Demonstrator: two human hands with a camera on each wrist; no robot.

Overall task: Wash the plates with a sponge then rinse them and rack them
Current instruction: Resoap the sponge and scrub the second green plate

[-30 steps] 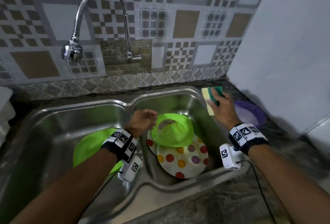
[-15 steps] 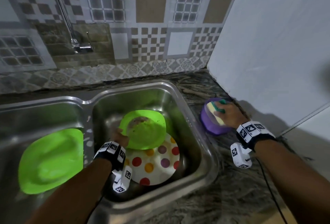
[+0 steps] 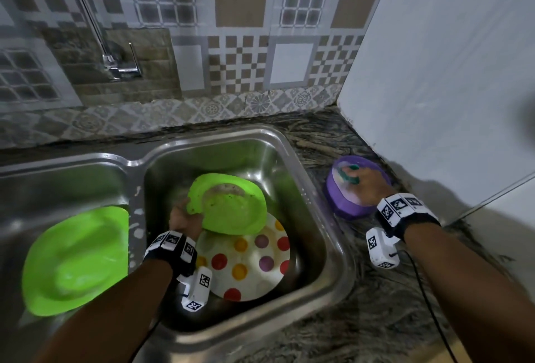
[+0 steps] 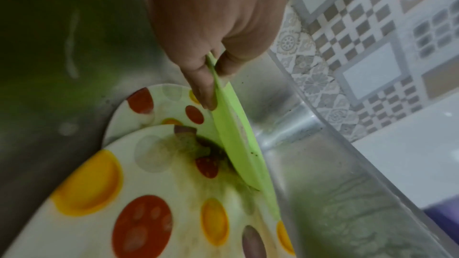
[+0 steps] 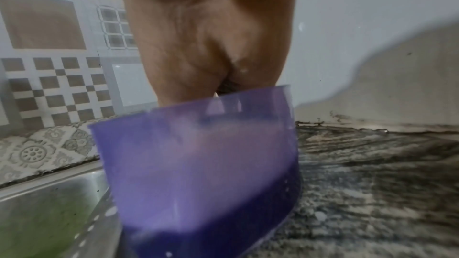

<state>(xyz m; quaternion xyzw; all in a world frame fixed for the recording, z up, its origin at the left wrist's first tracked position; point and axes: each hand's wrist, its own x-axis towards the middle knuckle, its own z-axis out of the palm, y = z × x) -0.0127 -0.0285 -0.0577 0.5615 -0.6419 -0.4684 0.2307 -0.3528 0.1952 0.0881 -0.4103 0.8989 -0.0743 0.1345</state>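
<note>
The right hand [image 3: 365, 186] is pressed down into a purple tub [image 3: 344, 203] at the right of the head view, fingers curled round a green sponge [image 3: 351, 176]; from the right wrist camera the fingertips vanish behind the tub's wall, so how deep they go cannot be told. The step in hand looks like loading the sponge with whatever the tub holds (probably soap or soapy water). To do it well, press and turn the sponge so its face takes up enough, then lift it straight out so the light tub does not tip on the dark stone counter [image 3: 362, 319].

The left hand [image 3: 185, 219] pinches the rim of a soiled green plate [image 3: 231, 206], thumb on one face and fingers on the other, holding it tilted on edge in the right basin of the steel sink [image 3: 327, 232], at frame centre. It would be well to keep that tilt, dirty face up, ready for the sponge.

Counted: two green plates, the second green plate [image 3: 75, 261] lying in the left basin at lower left; two spotted plates [image 3: 246, 264], stacked under the held one (the left wrist view shows both rims); one sponge; one tub. No rack is in view.
</note>
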